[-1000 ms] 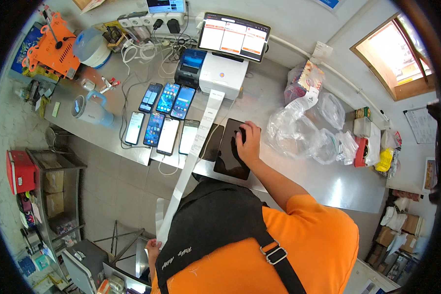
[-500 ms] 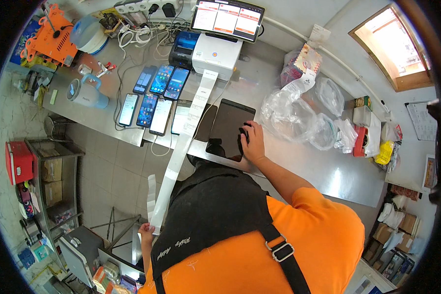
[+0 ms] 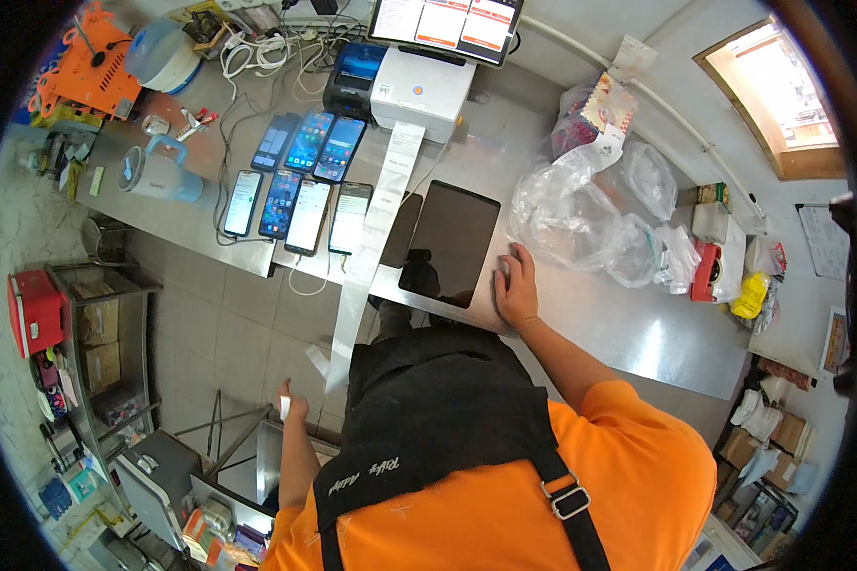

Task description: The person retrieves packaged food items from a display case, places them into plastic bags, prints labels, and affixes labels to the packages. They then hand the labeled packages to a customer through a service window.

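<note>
My left hand (image 3: 295, 405) hangs low beside the black apron, holding a small white paper piece (image 3: 285, 407). A long receipt strip (image 3: 388, 181) hangs from the white printer (image 3: 419, 91) over the table's front edge, its lower end above and right of that hand. My right hand (image 3: 515, 291) rests open on the steel table (image 3: 652, 333), just right of a dark tablet (image 3: 449, 238), apart from it. Left of the strip lie several phones with lit screens (image 3: 307, 214) and cables; a narrower dark device (image 3: 396, 238) lies partly under the strip.
Clear plastic bags (image 3: 567, 219) are heaped at the right, near a red container (image 3: 705, 271). A tumbler (image 3: 173, 179), an orange board (image 3: 105, 71) and a monitor (image 3: 443, 24) stand along the back. A metal rack (image 3: 119, 281) with a red box (image 3: 35, 314) is at lower left.
My right hand has moved off the tablet to the right. My left hand has released the long strip and moved higher; the strip's lower end now hangs free.
</note>
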Demonstrator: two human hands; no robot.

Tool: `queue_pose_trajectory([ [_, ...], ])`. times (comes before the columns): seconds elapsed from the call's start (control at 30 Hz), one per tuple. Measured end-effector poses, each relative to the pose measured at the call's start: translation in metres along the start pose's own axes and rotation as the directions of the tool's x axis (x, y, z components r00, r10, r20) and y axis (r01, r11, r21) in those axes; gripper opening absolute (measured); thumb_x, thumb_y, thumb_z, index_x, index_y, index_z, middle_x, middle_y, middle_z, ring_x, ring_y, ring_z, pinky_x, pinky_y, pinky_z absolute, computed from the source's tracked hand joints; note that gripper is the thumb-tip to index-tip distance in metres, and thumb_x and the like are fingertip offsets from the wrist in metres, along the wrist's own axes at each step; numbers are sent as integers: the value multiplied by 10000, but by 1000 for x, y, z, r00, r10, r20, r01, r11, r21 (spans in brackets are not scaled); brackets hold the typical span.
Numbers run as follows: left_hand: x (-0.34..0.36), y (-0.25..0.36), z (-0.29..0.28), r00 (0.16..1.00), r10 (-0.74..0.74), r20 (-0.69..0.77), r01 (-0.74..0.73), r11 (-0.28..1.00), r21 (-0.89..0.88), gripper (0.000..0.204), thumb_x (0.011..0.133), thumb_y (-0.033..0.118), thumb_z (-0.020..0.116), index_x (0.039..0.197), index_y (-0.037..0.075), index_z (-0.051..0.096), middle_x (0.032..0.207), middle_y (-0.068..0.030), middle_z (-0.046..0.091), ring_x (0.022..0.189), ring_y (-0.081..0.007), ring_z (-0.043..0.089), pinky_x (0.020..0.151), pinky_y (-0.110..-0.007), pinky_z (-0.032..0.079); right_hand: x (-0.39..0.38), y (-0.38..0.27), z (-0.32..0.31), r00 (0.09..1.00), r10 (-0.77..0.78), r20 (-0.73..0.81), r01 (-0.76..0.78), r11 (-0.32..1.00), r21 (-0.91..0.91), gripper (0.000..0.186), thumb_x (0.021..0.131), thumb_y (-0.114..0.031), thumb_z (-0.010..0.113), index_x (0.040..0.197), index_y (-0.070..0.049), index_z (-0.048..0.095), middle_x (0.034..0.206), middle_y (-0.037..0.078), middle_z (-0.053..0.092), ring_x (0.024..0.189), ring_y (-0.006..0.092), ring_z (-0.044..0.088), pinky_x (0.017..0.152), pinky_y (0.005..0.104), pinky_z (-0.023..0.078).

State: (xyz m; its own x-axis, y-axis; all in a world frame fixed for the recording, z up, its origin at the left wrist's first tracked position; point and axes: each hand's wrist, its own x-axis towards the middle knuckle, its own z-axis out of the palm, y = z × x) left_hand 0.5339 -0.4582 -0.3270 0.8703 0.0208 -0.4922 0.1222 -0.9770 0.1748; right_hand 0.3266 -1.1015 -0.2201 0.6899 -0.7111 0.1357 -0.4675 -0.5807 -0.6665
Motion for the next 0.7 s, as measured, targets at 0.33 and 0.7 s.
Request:
queue_pose_trajectory([
  [0.33,57,334,-137,719,545,-431,-661,729,-181,278,928,44,761,1200,97,792,1078,-84,780,969,-282,707,859,-439,573,-3,7,4,997,-75,-33,69,983,-168,375,1017,-135,724,1366,-48,617,1582,240,535,1497,455,501,1308,631,342],
  [0.7,174,564,-191,304,864,-400,-951,298,-79,412,900,72,778,1311,95,760,1282,-144,778,1131,-360,719,1011,-478,565,-4,6,14,974,68,-214,-133,944,-303,377,1005,-190,721,1347,-53,637,1535,215,579,1490,423,507,1319,658,293],
])
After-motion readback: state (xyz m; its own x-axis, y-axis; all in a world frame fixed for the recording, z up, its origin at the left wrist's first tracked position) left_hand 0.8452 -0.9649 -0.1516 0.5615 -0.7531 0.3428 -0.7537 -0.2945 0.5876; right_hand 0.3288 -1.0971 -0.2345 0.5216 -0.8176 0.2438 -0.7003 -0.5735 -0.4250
